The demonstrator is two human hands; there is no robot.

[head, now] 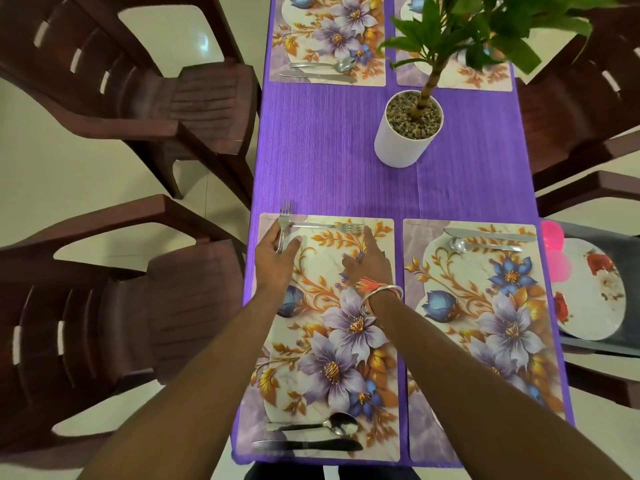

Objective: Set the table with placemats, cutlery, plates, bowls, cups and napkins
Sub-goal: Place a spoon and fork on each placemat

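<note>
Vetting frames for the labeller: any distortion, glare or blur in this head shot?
Head view: wide-angle bowing, the chairs curve outward at the edges; one glare spot on the floor upper left; light even, no hard shadows; the fork in the left hand is sharp.

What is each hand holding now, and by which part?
The left hand grips a fork by its handle, tines pointing away. The right hand holds nothing; its straight fingers lie by the tines of a second fork.
</note>
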